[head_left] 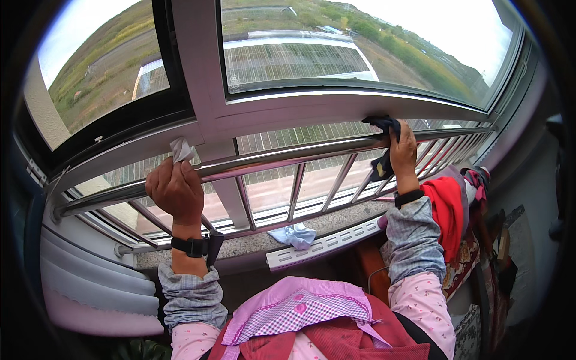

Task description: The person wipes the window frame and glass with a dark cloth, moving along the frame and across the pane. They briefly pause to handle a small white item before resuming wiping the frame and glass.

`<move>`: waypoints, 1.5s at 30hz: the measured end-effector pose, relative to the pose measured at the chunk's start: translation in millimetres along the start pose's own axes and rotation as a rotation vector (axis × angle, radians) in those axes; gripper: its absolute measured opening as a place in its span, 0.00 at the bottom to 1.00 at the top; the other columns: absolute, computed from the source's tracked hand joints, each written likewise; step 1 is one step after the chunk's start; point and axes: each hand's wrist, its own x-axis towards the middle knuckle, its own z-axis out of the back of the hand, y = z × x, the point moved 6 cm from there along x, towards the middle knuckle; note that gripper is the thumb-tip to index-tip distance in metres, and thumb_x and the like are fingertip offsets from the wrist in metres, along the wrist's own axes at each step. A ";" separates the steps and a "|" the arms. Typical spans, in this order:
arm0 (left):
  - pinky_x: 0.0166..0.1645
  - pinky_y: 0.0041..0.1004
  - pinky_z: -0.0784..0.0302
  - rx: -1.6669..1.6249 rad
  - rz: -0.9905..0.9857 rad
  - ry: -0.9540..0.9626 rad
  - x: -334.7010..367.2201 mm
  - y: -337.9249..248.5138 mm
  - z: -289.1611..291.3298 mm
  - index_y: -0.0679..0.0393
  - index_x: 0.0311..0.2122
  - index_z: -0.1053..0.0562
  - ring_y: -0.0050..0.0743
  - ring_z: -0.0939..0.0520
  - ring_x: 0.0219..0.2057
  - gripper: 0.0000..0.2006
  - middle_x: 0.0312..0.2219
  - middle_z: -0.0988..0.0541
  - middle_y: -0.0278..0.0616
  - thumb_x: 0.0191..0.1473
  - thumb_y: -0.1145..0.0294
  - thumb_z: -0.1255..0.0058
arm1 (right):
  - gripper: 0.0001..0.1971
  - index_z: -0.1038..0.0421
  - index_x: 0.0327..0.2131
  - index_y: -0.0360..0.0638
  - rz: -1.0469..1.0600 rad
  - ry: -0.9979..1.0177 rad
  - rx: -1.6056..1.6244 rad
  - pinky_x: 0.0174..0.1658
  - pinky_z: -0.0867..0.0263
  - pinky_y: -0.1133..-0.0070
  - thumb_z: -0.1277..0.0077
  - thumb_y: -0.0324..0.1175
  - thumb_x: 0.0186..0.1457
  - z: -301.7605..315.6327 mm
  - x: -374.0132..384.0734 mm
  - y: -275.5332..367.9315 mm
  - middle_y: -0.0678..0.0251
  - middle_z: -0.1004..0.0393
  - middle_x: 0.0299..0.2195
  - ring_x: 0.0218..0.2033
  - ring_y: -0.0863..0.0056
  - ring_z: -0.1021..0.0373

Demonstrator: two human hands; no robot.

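The dark cloth [381, 166] is held at the rail [300, 153] by the closed right grip [403, 151], apparently so that both sides are covered. A white cloth [182, 150] is pinched in the left grip [175, 187], its end showing beside the rail, perhaps for finer control.

The railing [300, 154] is glossy metal, the dark rag [381, 167] matt cloth.

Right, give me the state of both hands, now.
Left hand: closed, holding a crumpled white tissue or cloth.
Right hand: closed, holding a crumpled dark cloth at the round, shiny metal rail.
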 end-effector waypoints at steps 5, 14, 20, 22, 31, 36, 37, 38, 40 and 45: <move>0.48 0.40 0.31 -0.012 -0.010 0.026 -3.5 3.0 -1.6 0.61 0.31 0.20 0.48 0.20 0.36 0.16 0.34 0.18 0.46 0.64 0.65 0.56 | 0.14 0.29 0.46 0.46 0.175 0.040 0.080 0.56 0.37 0.57 0.45 0.34 0.57 -22.4 -22.7 101.6 0.60 0.23 0.38 0.41 0.55 0.26; 0.53 0.43 0.33 0.051 -0.038 0.059 -8.1 5.8 -4.2 0.63 0.33 0.19 0.50 0.21 0.41 0.17 0.37 0.18 0.51 0.65 0.65 0.58 | 0.09 0.32 0.43 0.49 0.391 0.052 0.496 0.55 0.35 0.66 0.50 0.28 0.57 -26.0 -24.3 212.5 0.67 0.21 0.38 0.40 0.68 0.24; 0.57 0.46 0.35 0.088 0.062 0.151 -10.4 9.2 -8.3 0.65 0.36 0.20 0.53 0.22 0.45 0.18 0.40 0.19 0.51 0.67 0.65 0.60 | 0.16 0.31 0.49 0.50 0.269 0.115 0.212 0.62 0.42 0.60 0.47 0.30 0.56 -11.8 -17.4 1.4 0.64 0.23 0.41 0.45 0.64 0.25; 0.58 0.46 0.35 0.122 0.025 0.157 -7.4 -8.4 -5.9 0.67 0.40 0.21 0.54 0.23 0.46 0.17 0.43 0.21 0.51 0.67 0.65 0.59 | 0.15 0.32 0.50 0.48 0.144 0.046 0.092 0.62 0.43 0.57 0.48 0.35 0.60 5.5 -5.0 -86.3 0.61 0.23 0.42 0.46 0.57 0.26; 0.49 0.40 0.26 -0.219 -0.182 0.204 5.8 -201.2 -26.1 0.69 0.42 0.22 0.54 0.20 0.43 0.11 0.43 0.22 0.53 0.63 0.71 0.51 | 0.16 0.31 0.48 0.47 0.247 0.122 0.204 0.60 0.39 0.61 0.48 0.27 0.54 6.3 -4.5 -66.9 0.64 0.23 0.39 0.43 0.62 0.26; 0.38 0.42 0.27 -0.040 -0.091 0.308 19.1 -233.6 -56.6 0.64 0.30 0.21 0.53 0.21 0.31 0.15 0.30 0.23 0.49 0.65 0.66 0.55 | 0.10 0.31 0.43 0.48 0.295 0.131 0.435 0.62 0.41 0.60 0.49 0.28 0.56 7.7 -0.7 -46.3 0.67 0.22 0.38 0.44 0.67 0.25; 0.37 0.42 0.28 -0.058 -0.116 0.253 20.4 -236.4 -55.3 0.63 0.30 0.22 0.53 0.22 0.30 0.16 0.28 0.23 0.48 0.65 0.66 0.56 | 0.11 0.30 0.44 0.49 0.326 0.195 0.435 0.62 0.41 0.60 0.49 0.28 0.56 5.9 0.0 -62.2 0.67 0.22 0.38 0.44 0.67 0.25; 0.35 0.43 0.29 -0.062 -0.140 0.197 21.1 -237.9 -53.5 0.62 0.29 0.22 0.53 0.23 0.29 0.16 0.27 0.24 0.47 0.65 0.66 0.57 | 0.13 0.30 0.46 0.49 0.317 0.234 0.382 0.63 0.42 0.60 0.48 0.29 0.56 6.6 0.2 -90.4 0.67 0.22 0.39 0.44 0.66 0.25; 0.34 0.43 0.29 -0.059 -0.158 0.148 20.4 -238.4 -51.6 0.61 0.28 0.22 0.52 0.23 0.28 0.16 0.27 0.24 0.47 0.65 0.67 0.58 | 0.18 0.29 0.49 0.47 0.265 0.213 0.188 0.62 0.42 0.59 0.45 0.31 0.54 10.4 5.4 -166.1 0.65 0.23 0.41 0.46 0.62 0.26; 0.33 0.43 0.29 -0.066 -0.150 0.151 19.7 -237.5 -53.7 0.61 0.28 0.22 0.52 0.22 0.27 0.16 0.27 0.23 0.47 0.64 0.67 0.58 | 0.17 0.33 0.54 0.47 -0.225 0.139 -0.115 0.53 0.37 0.59 0.51 0.38 0.64 46.6 33.8 -375.6 0.55 0.24 0.46 0.47 0.48 0.30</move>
